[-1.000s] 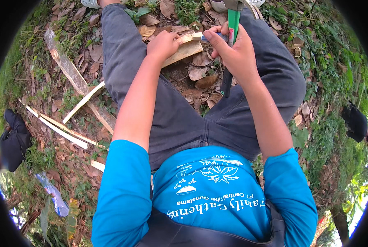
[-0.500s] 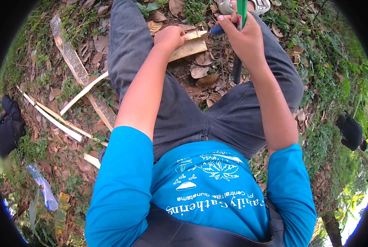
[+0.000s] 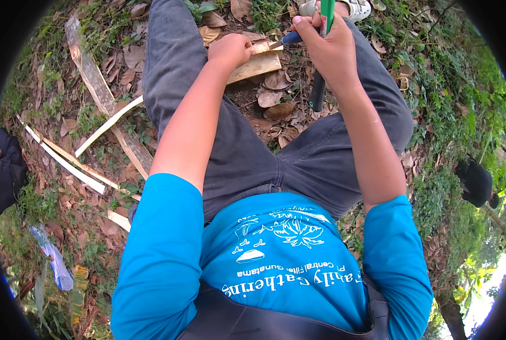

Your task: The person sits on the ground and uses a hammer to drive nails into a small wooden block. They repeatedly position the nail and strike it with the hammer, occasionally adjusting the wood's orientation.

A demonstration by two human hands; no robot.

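Observation:
My left hand is closed on a small pale wood piece, just above a flat wooden board lying between my legs. My right hand grips a long tool with a green shaft and a black lower end; its head is cut off by the top of the picture. A blue-handled tool sticks out at the thumb of the same hand. Its thin dark blade reaches the wood piece's right end. How the right fingers share the two tools is partly hidden.
A long bark-covered plank lies left of my leg, crossed by a pale strip. More wood strips and a clear plastic wrapper lie lower left. Black items rest at far left and right. Dry leaves cover the ground.
My right hand has shifted slightly left with both tools, bringing the blue-handled tool up to the wood piece. My left hand keeps its hold. The whole view has shifted slightly.

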